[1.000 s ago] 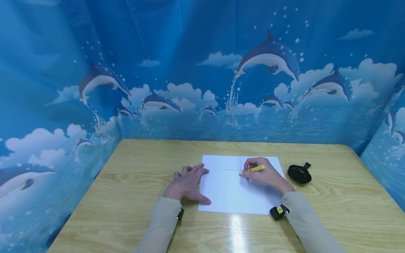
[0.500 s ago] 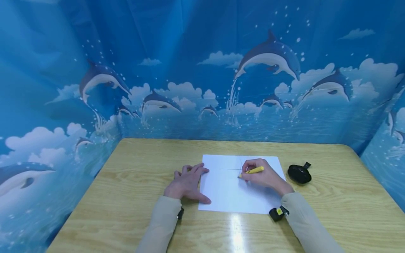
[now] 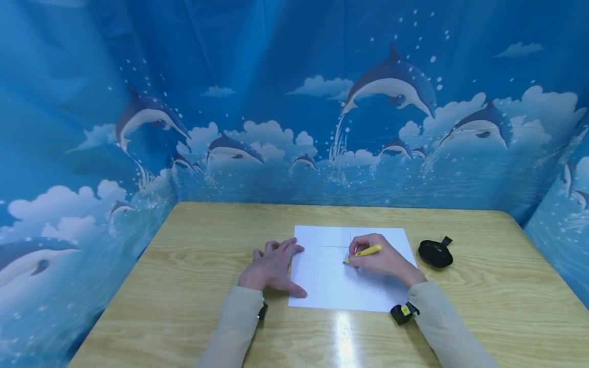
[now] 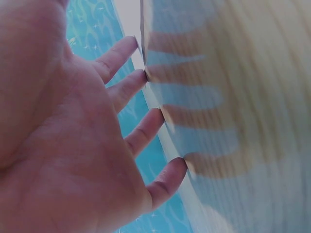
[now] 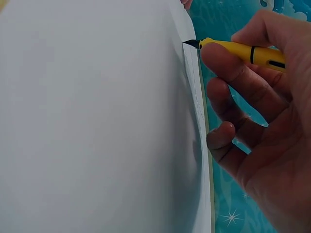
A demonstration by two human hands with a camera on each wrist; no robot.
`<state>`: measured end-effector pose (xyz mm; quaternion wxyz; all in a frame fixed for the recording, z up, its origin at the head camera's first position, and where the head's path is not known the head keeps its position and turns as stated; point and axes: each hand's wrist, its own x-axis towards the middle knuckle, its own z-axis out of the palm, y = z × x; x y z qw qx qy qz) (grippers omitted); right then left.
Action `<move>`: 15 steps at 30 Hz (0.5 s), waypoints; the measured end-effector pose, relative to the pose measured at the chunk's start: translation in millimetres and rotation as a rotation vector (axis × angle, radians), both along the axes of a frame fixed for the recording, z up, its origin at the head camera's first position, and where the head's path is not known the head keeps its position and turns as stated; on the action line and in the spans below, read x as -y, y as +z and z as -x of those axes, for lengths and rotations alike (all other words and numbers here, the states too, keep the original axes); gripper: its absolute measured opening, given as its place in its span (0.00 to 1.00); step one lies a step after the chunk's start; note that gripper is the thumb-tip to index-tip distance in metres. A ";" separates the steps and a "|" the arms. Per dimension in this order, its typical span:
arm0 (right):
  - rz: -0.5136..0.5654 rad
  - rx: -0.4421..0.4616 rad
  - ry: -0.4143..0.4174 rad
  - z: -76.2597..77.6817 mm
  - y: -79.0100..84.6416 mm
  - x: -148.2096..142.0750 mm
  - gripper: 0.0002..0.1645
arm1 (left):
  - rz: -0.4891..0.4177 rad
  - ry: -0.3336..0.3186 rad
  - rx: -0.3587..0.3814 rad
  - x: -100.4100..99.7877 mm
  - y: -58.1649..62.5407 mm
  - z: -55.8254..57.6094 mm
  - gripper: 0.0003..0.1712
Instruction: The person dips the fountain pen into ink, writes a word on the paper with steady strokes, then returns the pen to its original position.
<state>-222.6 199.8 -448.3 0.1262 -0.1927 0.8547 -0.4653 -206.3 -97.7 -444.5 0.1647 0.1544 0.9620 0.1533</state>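
Note:
A white sheet of paper [image 3: 322, 281] lies on the wooden table, with thin dark lines crossing in its upper part. My right hand [image 3: 379, 255] pinches a yellow fountain pen [image 3: 369, 250] between thumb and fingers. In the right wrist view the dark nib of the fountain pen [image 5: 262, 54] meets the paper [image 5: 97, 121], and the other fingers curl loosely below. My left hand [image 3: 271, 271] is spread at the paper's left edge, with thumb and a fingertip on the sheet. In the left wrist view the left hand [image 4: 73, 131] has its fingertips down on the tabletop.
To the right of the paper lies a black oval object with a short tab [image 3: 435, 253]. The wooden table [image 3: 198, 245] reaches back to a blue dolphin-printed curtain [image 3: 276, 102]. Each wrist wears a small black camera, the right camera [image 3: 402, 314] being near the paper's lower right corner.
My right hand has moved the fountain pen's tip down and slightly left across the paper, with a slanting line showing behind it. The left hand has stayed in place.

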 end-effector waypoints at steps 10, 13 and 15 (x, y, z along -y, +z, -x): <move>-0.014 0.027 0.028 -0.9 0.2 2.6 0.04 | 0.008 -0.006 0.005 -0.8 8.3 -3.9 0.61; -0.022 0.030 0.037 -1.9 1.0 3.8 0.04 | 0.008 -0.010 0.004 -1.0 12.1 -4.6 0.60; -0.027 0.029 0.044 -2.3 1.5 4.7 0.03 | 0.006 -0.010 0.002 -1.2 12.7 -4.7 0.60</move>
